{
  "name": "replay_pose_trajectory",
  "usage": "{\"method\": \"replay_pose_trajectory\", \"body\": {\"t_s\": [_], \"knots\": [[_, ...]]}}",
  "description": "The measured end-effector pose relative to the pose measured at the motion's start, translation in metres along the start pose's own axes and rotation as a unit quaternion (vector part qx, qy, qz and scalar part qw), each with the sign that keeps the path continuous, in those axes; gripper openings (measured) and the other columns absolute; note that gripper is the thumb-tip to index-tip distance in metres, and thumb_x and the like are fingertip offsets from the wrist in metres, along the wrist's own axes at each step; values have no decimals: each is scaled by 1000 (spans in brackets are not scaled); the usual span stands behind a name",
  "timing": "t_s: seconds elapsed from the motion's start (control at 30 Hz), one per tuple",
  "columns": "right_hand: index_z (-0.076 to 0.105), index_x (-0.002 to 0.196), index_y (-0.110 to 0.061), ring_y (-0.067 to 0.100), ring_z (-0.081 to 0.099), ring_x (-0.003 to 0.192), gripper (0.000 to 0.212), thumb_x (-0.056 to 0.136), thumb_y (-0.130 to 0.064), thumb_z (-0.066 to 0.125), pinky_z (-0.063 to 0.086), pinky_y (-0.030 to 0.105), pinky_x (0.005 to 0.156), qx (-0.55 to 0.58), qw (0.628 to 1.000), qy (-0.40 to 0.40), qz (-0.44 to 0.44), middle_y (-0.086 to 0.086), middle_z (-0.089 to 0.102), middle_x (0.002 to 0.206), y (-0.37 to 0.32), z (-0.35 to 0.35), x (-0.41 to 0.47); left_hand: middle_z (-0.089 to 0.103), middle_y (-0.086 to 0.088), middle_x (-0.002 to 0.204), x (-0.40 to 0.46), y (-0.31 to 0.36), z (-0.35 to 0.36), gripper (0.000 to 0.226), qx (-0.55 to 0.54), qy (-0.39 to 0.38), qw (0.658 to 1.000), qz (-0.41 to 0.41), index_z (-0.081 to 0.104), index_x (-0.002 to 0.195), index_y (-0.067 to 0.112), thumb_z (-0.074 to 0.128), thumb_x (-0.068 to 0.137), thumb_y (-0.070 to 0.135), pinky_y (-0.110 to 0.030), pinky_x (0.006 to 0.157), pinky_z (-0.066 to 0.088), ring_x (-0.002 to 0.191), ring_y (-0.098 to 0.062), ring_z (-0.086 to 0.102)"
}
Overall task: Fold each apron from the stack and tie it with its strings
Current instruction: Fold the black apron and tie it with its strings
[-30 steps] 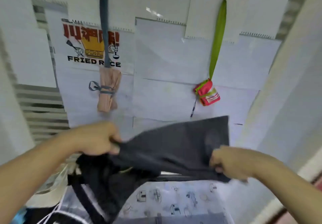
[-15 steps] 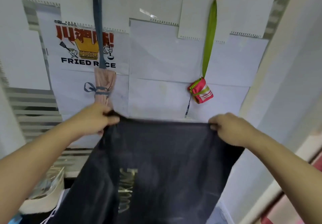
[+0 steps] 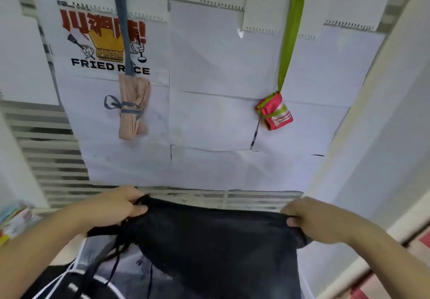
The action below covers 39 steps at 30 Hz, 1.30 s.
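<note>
Dark apron [image 3: 218, 247] held spread by its upper edge in front of the person, low in the head view; the cloth hangs down from the 2 hands and runs out of the bottom of the frame. Left hand [image 3: 116, 208] pinches the apron's upper left corner, fingers closed over the cloth together with the thin dark strings [image 3: 121, 250], which trail down from that corner in loose strands. Right hand [image 3: 311, 219] grips the upper right corner, thumb on the near side and the edge bunched inside the fist. The top edge runs nearly level between the hands, sagging slightly.

Below and to the left of the held apron lies further cloth of the stack [image 3: 76, 284], dark with white trim, partly covered by the strings.

Behind, white paper sheets [image 3: 209, 66] cover the wall; 1 sheet at upper left carries a printed poster [image 3: 102, 43] reading "FRIED RICE", partly covered. In front of it a folded tan apron [image 3: 132, 110], bound with its blue strings, hangs from a blue strap [image 3: 122, 19]. To the right a folded red apron [image 3: 274, 111], bound with green strings, hangs from a green strap [image 3: 290, 31]. The 2 bundles are well apart.
</note>
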State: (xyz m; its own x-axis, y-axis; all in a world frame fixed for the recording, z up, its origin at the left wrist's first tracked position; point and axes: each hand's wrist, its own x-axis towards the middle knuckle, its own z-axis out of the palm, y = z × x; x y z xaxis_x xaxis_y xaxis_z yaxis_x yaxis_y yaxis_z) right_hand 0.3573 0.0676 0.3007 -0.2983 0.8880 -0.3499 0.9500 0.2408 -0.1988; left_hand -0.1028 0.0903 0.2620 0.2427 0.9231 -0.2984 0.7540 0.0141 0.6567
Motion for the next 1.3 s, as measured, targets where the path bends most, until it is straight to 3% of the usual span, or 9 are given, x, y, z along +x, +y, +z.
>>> {"method": "replay_pose_trajectory", "body": {"t_s": [0.17,0.4,0.47,0.6,0.67,0.73,0.93,1.1,1.3], "knots": [[59,78,-24,11,63,77,30,106,-19,49,51,32,77,96,956,276,-2,-8,66,76,-5,-27,15,81,1,90,11,35,-5,27,-149,184,971,13,80,98,22,56,108,29,-37,91,56,89,-22,76],[65,75,-32,16,68,87,21,93,-40,71,49,23,76,10,999,25,-18,-11,69,80,0,-53,28,81,4,94,3,60,-33,19,-56,105,990,78,82,95,35,69,91,48,-22,80,55,93,-15,76],[61,76,-33,19,65,91,22,97,-29,68,45,23,75,-24,978,206,-36,-13,65,80,-3,-81,26,80,1,96,5,82,-55,13,-129,254,949,137,79,98,30,70,97,39,-23,82,56,97,-16,74],[67,102,-18,26,58,93,19,92,-4,58,49,43,73,-10,778,626,-49,0,64,97,-28,-88,8,67,24,88,-7,110,-66,11,-96,497,813,287,64,94,49,63,103,43,-13,76,44,84,3,62],[60,95,-22,26,57,91,14,91,-9,59,47,40,67,-110,881,456,-59,-3,58,93,-19,-44,17,69,24,92,-4,86,-49,17,-34,304,927,214,64,95,60,65,85,74,-15,81,44,87,7,63],[56,89,-21,19,57,84,8,94,-15,56,46,36,72,-101,993,51,-44,-4,59,89,-1,14,28,72,11,86,-1,47,-18,73,97,25,991,87,67,94,41,47,60,103,-19,74,46,81,4,66],[58,75,-15,6,53,66,16,89,-13,64,43,26,70,137,973,-183,-25,-13,53,68,33,36,17,44,-4,52,-12,-14,31,28,-51,-276,960,-18,55,80,19,61,106,24,-33,62,53,44,-17,48],[73,85,-26,8,69,83,12,95,-21,68,53,36,87,92,982,-161,-37,-9,74,84,31,0,39,76,-17,86,15,-11,11,28,-95,-142,984,-43,76,100,12,77,93,39,-32,81,51,79,-27,71],[74,100,-22,27,61,111,12,102,-22,62,39,30,89,-20,989,145,7,-1,70,110,15,-54,114,80,-7,106,63,39,-32,17,-232,154,960,-25,76,108,18,60,106,23,-39,90,58,111,-31,73]]}}
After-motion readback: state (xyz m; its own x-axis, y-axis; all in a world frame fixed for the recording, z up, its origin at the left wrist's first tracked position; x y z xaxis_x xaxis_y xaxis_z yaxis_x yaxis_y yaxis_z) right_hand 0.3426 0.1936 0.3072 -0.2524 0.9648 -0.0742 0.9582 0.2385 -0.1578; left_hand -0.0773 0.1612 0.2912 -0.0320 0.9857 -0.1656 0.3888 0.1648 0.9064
